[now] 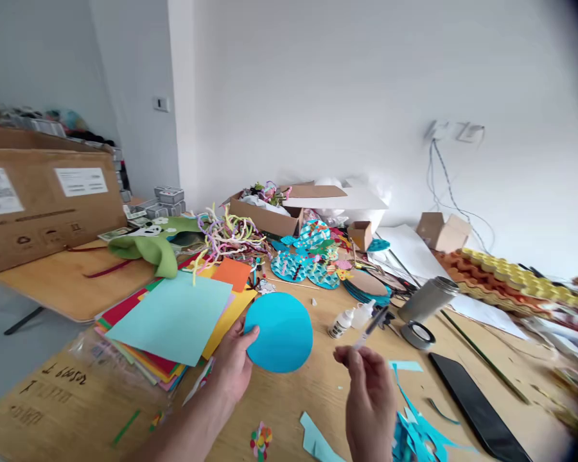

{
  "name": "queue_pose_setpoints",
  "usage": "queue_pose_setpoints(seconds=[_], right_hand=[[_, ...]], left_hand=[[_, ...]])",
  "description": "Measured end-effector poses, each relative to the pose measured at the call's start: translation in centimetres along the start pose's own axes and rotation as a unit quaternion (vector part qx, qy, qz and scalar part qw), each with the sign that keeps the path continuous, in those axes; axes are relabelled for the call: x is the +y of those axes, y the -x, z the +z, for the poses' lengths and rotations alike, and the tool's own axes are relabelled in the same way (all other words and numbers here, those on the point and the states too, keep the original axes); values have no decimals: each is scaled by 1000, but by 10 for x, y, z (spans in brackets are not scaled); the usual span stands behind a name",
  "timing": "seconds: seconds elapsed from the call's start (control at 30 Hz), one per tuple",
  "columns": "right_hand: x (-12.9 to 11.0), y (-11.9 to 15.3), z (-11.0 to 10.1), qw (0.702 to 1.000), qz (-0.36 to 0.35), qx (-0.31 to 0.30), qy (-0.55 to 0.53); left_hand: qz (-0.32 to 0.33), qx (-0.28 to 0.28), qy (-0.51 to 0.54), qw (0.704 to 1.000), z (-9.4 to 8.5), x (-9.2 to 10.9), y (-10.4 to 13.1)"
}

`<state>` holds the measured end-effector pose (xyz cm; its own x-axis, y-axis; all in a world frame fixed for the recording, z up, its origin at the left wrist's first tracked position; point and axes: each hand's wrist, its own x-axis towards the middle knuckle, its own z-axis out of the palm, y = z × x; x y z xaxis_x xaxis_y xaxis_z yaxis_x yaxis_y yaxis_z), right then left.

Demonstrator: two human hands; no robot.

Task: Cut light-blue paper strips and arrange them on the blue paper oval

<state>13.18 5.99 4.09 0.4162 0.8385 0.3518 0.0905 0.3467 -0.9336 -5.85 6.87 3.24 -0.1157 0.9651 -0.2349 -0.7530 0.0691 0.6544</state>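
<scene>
My left hand [238, 359] pinches the left edge of a round blue disc [279, 333], which faces me above the wooden table. Slightly blurred, my right hand [368, 398] is closed on a slim pen [370, 328], its dark end pointing up and to the right. A small white glue bottle [341, 323] stands just beyond the pen, with a second white bottle [363, 314] beside it. Below the disc, on the tabletop, lie a cluster of coloured paper dots [261, 439] and a pale blue paper scrap [316, 439].
Stacked coloured paper [173, 317] lies to the left. Fish-like blue decorations [311, 253], pipe cleaners [231, 234] and blue-edged discs [366, 285] fill the back. On the right are a steel flask [428, 298], its lid [418, 335], a black phone [476, 404] and blue offcuts [417, 436].
</scene>
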Motion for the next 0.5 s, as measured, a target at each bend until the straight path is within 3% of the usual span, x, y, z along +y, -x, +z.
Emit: queue_pose_setpoints(seconds=[0.17, 0.37, 0.5], right_hand=[[-7, 9, -2, 997, -35, 62, -36], [-8, 23, -3, 984, -173, -41, -34], [-14, 29, 4, 974, -225, -10, -11]], left_hand=[[-22, 2, 16, 1000, 1, 3, 1], [-43, 31, 14, 998, 0, 4, 2], [-53, -13, -9, 998, -1, 2, 3]])
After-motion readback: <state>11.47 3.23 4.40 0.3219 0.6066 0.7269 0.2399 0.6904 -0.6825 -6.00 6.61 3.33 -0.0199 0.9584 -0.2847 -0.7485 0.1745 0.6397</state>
